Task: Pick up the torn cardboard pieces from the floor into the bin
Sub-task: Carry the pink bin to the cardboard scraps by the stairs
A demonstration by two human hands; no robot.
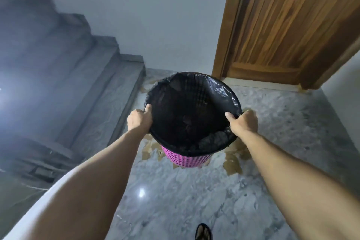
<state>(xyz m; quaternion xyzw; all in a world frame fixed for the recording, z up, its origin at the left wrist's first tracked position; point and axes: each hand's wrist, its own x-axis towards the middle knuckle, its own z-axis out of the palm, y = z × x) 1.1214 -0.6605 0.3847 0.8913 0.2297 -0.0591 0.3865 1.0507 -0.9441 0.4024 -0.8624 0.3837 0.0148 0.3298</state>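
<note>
Grey stairs rise along the left. A wooden door stands at upper right in a pale wall. A sandalled foot rests on the marble floor's bottom edge.

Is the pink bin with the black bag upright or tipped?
Tipped: the pink lattice plastic bin leans its mouth toward the camera, held at the rim by both hands.

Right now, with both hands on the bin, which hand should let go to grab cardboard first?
Probably the right hand. The larger patch of torn cardboard pieces lies below it, right of the bin. The left hand can keep gripping the rim.
</note>
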